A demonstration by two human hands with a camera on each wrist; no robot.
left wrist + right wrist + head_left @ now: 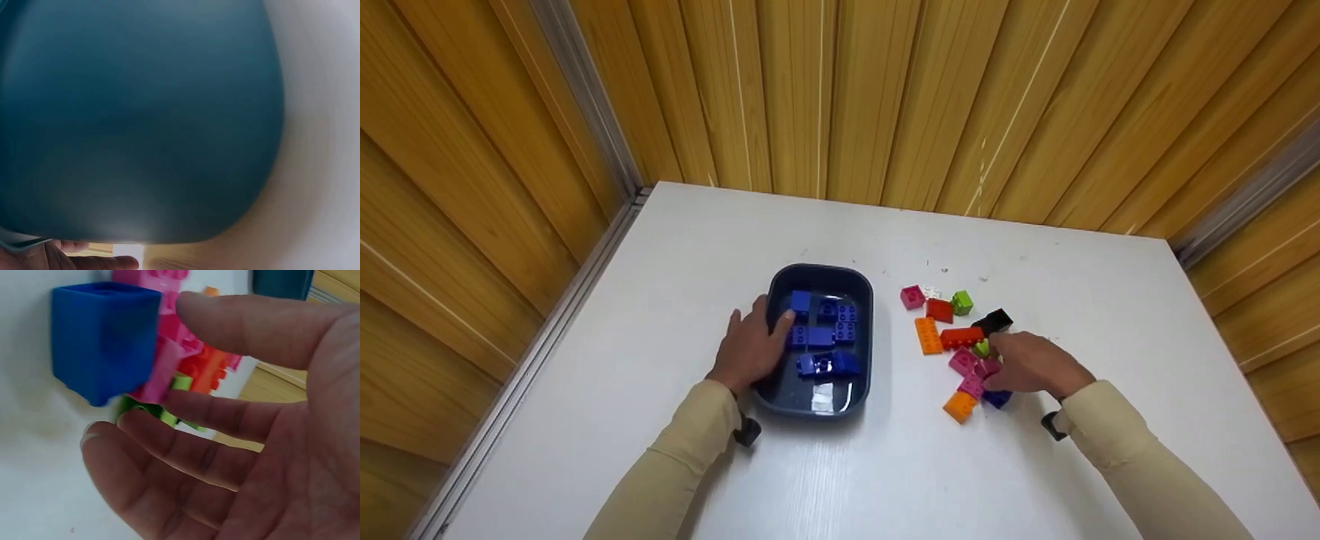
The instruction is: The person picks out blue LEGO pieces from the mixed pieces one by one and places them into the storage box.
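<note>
Head view: left hand [750, 346] grips near-left rim of dark tray [861, 300] on white table [660, 300], thumb over edge beside blue bricks [821, 336]. Right hand [1031, 364] lies palm-down over loose brick pile [952, 330]; blue brick [997, 398] peeks out beneath it.

Left wrist view: tray wall [140, 112] fills frame, fingers [118, 262] barely visible.

Right wrist view: right hand [270, 433] with fingers [185, 455] spread, relaxed, holding nothing; blue brick [101, 343] just beyond fingertips, untouched.

Dark blue glossy plastic tub [861, 300], smooth moulded plastic studded bricks in mixed colours [960, 337], white matt table top [885, 465], ribbed yellow wood-look wall panels [885, 97], beige cloth sleeves [682, 465]
</note>
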